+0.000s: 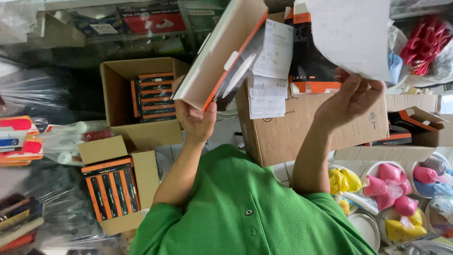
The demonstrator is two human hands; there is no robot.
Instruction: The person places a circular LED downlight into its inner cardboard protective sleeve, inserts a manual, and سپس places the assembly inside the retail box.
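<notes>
My left hand (196,122) grips the lower end of a flat white box with orange edges (219,52), held up and tilted. A dark item and a white strip (238,75) stick out of its open side. My right hand (351,97) is raised and pinches the bottom edge of a large white paper sheet (351,35). Folded printed leaflets (269,71) hang between the two hands, over a big brown carton (292,127). An open black and orange package (309,61) stands behind the sheet. My green shirt (245,212) fills the bottom.
An open carton (118,94) at the left holds stacked orange and black boxes (153,97). A lower carton (146,174) holds more of them (113,189). White tubs with coloured bags (391,189) stand at the right. Shelves with packaged goods (151,21) run along the back.
</notes>
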